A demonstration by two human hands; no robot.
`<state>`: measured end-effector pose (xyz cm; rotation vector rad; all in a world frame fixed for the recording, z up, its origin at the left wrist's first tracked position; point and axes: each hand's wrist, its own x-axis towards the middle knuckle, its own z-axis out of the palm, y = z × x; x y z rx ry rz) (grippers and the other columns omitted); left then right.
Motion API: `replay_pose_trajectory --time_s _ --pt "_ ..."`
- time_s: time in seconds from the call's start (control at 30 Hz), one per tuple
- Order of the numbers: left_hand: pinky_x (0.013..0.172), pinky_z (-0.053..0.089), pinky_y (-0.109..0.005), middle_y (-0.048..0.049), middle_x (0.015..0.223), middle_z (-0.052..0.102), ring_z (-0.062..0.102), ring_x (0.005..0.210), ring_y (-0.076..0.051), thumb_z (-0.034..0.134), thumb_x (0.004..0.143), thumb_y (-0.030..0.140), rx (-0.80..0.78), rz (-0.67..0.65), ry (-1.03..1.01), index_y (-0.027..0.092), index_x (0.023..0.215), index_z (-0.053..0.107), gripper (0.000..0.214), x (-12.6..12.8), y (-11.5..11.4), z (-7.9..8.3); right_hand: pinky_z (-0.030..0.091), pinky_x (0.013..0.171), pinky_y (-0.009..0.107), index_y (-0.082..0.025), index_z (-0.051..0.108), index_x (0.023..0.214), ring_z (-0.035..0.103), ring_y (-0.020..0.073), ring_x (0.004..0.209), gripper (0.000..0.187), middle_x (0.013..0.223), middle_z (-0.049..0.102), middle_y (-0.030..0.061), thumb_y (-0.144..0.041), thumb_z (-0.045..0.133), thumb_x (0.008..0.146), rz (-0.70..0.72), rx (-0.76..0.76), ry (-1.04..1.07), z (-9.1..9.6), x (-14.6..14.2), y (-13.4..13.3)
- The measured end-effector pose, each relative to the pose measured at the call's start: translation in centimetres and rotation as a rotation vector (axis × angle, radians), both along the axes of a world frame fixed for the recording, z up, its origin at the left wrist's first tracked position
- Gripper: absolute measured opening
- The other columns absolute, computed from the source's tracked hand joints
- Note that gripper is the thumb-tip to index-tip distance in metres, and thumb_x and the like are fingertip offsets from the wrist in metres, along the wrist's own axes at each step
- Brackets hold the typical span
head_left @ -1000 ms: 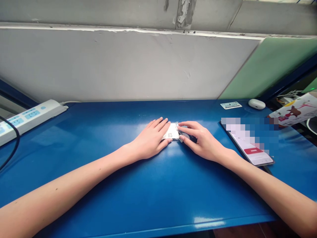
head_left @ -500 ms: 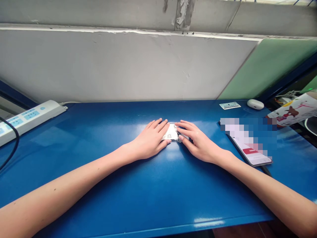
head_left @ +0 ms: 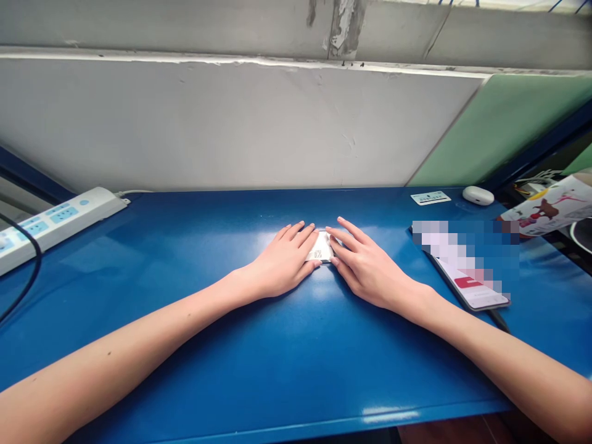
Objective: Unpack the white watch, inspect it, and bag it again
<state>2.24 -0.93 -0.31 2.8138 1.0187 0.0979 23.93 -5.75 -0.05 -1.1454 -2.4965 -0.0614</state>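
Note:
A small flat white piece [head_left: 320,250] with a dark printed square mark lies on the blue tabletop between my hands. Its kind is not clear, and both side edges are covered by fingers. My left hand [head_left: 284,262] rests flat over its left side, fingers stretched out and thumb along the near edge. At the right edge is my right hand [head_left: 367,265], thumb and fingertips touching or close to the piece. Its fingers are apart, with the index finger raised and pointing away from me. What lies under the right fingertips is hidden.
A phone [head_left: 476,283], partly pixelated, lies to the right. Behind it are a small printed card [head_left: 430,198] and a white earbud case [head_left: 478,195]. A printed paper bag [head_left: 550,206] stands at the far right. A white power strip [head_left: 65,216] with a black cable is at left.
My right hand has slid slightly left over the piece's right edge, covering the crinkled clear bit seen there before. Its index finger has lifted and spread. My left hand stays in place.

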Motion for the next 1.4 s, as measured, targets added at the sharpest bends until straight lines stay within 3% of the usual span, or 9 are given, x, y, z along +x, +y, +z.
replay_pose_trajectory --time_s 0.17,0.33,0.6,0.87,1.07,1.23,1.4 --pt "0.12 0.025 -0.051 -0.0189 0.161 0.032 0.025 0.15 -0.036 0.034 0.104 0.043 0.019 -0.018 -0.013 0.008 0.154 0.031 0.06 -0.1 0.1 -0.1 0.042 0.115 0.059 -0.007 0.064 0.126 0.042 0.036 0.143 0.038 0.142 0.057 0.0244 -0.012 0.041 0.096 0.052 -0.024 0.031 -0.2 -0.2 0.1" --pt "0.12 0.024 -0.053 -0.0204 0.16 0.033 0.026 0.15 -0.036 0.037 0.104 0.044 0.011 -0.007 -0.029 0.006 0.153 0.032 0.062 -0.1 0.1 -0.2 0.044 0.113 0.057 -0.002 0.062 0.128 0.043 0.037 0.142 0.039 0.141 0.057 0.0275 -0.018 0.04 0.1 -0.006 -0.017 0.022 -0.3 -0.2 0.0" --pt "0.119 0.028 -0.051 -0.018 0.157 0.039 0.028 0.15 -0.033 0.032 0.106 0.042 -0.009 -0.028 -0.123 0.011 0.15 0.037 0.054 -0.4 0.2 -0.4 0.047 0.109 0.059 -0.017 0.066 0.125 0.048 0.0344 0.139 0.035 0.14 0.061 0.017 -0.028 0.042 0.102 -0.093 -0.086 0.154 -0.6 1.3 0.7" --pt "0.119 0.033 -0.048 -0.0166 0.156 0.042 0.035 0.147 -0.028 0.027 0.107 0.039 -0.061 -0.111 -0.263 0.013 0.152 0.033 0.052 -0.8 0.0 -0.4 0.05 0.105 0.051 -0.021 0.059 0.132 0.059 0.0274 0.126 0.037 0.136 0.063 0.0135 -0.017 0.04 0.1 -0.098 -0.081 0.255 -1.1 2.4 1.3" --pt "0.118 0.036 -0.047 -0.0158 0.155 0.043 0.037 0.146 -0.027 0.027 0.107 0.042 -0.089 -0.142 -0.345 0.016 0.151 0.035 0.051 -1.0 -0.2 -0.3 0.056 0.093 0.042 -0.021 0.069 0.116 0.067 0.0243 0.104 0.026 0.116 0.07 0.0109 -0.023 0.049 0.099 -0.1 -0.07 0.319 -0.1 2.3 1.1" --pt "0.116 0.038 -0.045 -0.0149 0.148 0.051 0.044 0.141 -0.026 0.022 0.108 0.048 -0.074 -0.09 -0.431 0.016 0.144 0.045 0.053 -1.0 -0.3 -0.3 0.058 0.082 0.039 -0.024 0.074 0.106 0.069 0.0227 0.092 0.018 0.104 0.072 0.0079 -0.025 0.059 0.096 -0.096 -0.043 0.427 0.7 2.3 0.8" --pt "0.112 0.044 -0.041 -0.0093 0.142 0.059 0.054 0.131 -0.023 0.019 0.108 0.042 -0.079 -0.035 -0.482 0.02 0.14 0.048 0.048 -1.0 -0.2 -0.1 0.056 0.074 0.035 -0.026 0.076 0.098 0.067 0.0191 0.079 0.012 0.091 0.071 0.004 -0.026 0.066 0.092 -0.133 -0.032 0.606 1.5 2.2 0.4"
